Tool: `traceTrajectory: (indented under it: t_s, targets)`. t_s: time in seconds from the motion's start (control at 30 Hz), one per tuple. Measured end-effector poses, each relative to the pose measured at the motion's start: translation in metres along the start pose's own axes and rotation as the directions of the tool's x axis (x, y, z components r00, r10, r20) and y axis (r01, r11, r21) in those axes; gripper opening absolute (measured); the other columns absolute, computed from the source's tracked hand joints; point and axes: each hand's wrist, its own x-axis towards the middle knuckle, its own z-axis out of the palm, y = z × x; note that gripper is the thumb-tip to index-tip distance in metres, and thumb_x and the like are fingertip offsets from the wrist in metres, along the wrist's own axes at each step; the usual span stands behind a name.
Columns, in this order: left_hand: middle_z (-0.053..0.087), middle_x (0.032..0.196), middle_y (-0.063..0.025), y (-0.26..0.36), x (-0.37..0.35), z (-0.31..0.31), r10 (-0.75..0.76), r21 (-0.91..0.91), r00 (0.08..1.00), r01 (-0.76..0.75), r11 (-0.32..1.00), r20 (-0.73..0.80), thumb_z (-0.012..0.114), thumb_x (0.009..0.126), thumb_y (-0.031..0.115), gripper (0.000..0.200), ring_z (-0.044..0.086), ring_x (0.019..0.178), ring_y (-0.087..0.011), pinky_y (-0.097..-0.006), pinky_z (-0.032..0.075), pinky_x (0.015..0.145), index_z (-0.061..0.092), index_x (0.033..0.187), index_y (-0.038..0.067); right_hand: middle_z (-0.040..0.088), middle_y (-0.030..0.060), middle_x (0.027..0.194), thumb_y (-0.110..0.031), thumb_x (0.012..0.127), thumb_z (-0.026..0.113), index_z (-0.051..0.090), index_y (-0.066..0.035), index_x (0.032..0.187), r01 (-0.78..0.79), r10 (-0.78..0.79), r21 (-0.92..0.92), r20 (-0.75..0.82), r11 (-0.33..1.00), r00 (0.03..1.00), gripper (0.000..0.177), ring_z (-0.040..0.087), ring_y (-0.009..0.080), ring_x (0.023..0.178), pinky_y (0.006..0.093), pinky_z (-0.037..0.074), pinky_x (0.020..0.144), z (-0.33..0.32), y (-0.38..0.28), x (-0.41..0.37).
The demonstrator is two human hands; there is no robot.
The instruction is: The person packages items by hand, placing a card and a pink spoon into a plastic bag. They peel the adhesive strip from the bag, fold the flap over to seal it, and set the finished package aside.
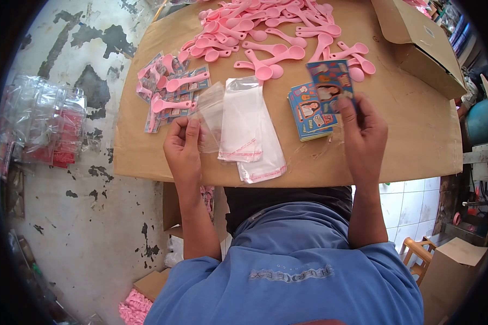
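My left hand [183, 142] pinches a clear plastic bag [212, 111] by its lower edge, just left of a stack of clear bags [243, 116] lying on the table. In my right hand [365, 135], between thumb and fingers, is a blue printed card [324, 73], slightly blurred. It is held above a stack of the same cards [312, 124]. Left of the bags lie several packed pink spoons [174, 104] with cards in clear wrapping. A large heap of loose pink measuring spoons [276, 51] spreads over the far side of the table.
Brown paper covers the table [417, 141]. An open cardboard box [417, 40] stands at its far right corner. Plastic-wrapped packs [49, 119] are at the far left, beside a wall with peeling paint. A wooden stool [419, 252] and another carton [453, 276] are low on the right.
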Motion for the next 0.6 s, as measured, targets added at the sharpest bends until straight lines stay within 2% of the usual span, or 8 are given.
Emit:
traceTrajectory:
  t_s: [0.1,0.17,0.23,0.33,0.43,0.53,0.6]
  targets:
    - [0.065,0.078,0.0028,0.006,-0.003,0.005,-0.047,0.048,0.993,0.042,0.998,0.105,0.067,0.104,0.018,0.015,0.05,0.065,-0.0034,-0.0189,0.038,0.062,0.066,0.096,0.005,0.064,0.0062,0.078,-0.014,0.102,0.066,0.068,0.002,0.099,-0.014,0.008,0.031,0.191,0.999,0.982,0.017,0.054,0.0088,0.067,0.0273,0.043,0.06,0.021,-0.008,-0.019]
    - [0.068,0.08,0.0004,0.002,-0.001,0.001,-0.077,0.052,0.987,0.07,0.996,0.142,0.067,0.103,0.017,0.014,0.056,0.067,-0.0048,-0.0194,0.044,0.064,0.065,0.1,0.004,0.066,0.0115,0.08,-0.011,0.1,0.065,0.067,0.001,0.098,-0.013,0.0,0.031,0.382,0.999,0.924,0.012,0.061,0.0185,0.066,0.0334,0.048,0.062,0.039,-0.027,-0.031]
    - [0.071,0.083,-0.0025,0.002,0.0,0.0,-0.102,0.026,0.982,0.1,0.995,0.16,0.068,0.103,0.017,0.014,0.062,0.071,-0.0074,-0.0209,0.05,0.067,0.063,0.105,0.004,0.066,0.0172,0.082,-0.014,0.1,0.063,0.065,-0.001,0.102,0.128,-0.143,0.065,0.502,0.99,0.853,0.013,0.066,0.0333,0.071,0.0421,0.051,0.066,0.056,-0.029,-0.037]
    - [0.075,0.091,-0.0075,0.005,0.001,-0.003,-0.14,-0.071,0.979,0.152,0.986,0.146,0.069,0.101,0.016,0.02,0.072,0.082,-0.0131,-0.0252,0.059,0.076,0.06,0.113,0.003,0.065,0.02,0.084,-0.018,0.101,0.061,0.061,-0.003,0.106,0.237,-0.199,-0.007,0.518,0.971,0.832,0.016,0.064,0.042,0.078,0.0483,0.051,0.069,0.076,-0.017,-0.041]
    - [0.076,0.101,-0.0109,0.008,0.004,-0.01,-0.175,-0.19,0.978,0.195,0.962,0.113,0.071,0.1,0.014,0.026,0.075,0.093,-0.0176,-0.0288,0.062,0.082,0.06,0.12,0.003,0.066,0.0212,0.085,-0.022,0.103,0.058,0.059,-0.003,0.109,0.252,-0.077,-0.166,0.673,0.953,0.736,0.02,0.065,0.0432,0.079,0.0509,0.051,0.069,0.072,-0.014,-0.036]
    - [0.075,0.109,-0.0116,0.018,-0.001,0.002,-0.193,-0.317,0.98,0.196,0.928,0.043,0.071,0.099,0.013,0.027,0.074,0.096,-0.019,-0.029,0.062,0.082,0.062,0.123,0.003,0.065,0.0199,0.083,-0.018,0.101,0.062,0.062,-0.002,0.107,0.257,-0.039,-0.247,0.646,0.934,0.762,0.017,0.066,0.0393,0.074,0.0472,0.05,0.066,0.063,-0.023,-0.037]
    - [0.074,0.113,-0.0119,0.015,0.0,0.004,-0.214,-0.402,0.977,0.203,0.893,0.018,0.072,0.099,0.013,0.028,0.074,0.099,-0.02,-0.0298,0.063,0.083,0.064,0.124,0.004,0.065,0.0184,0.081,-0.014,0.1,0.064,0.064,0.0,0.104,0.139,0.001,-0.215,0.547,0.967,0.837,0.015,0.064,0.0357,0.07,0.0436,0.05,0.064,0.052,-0.035,-0.035]
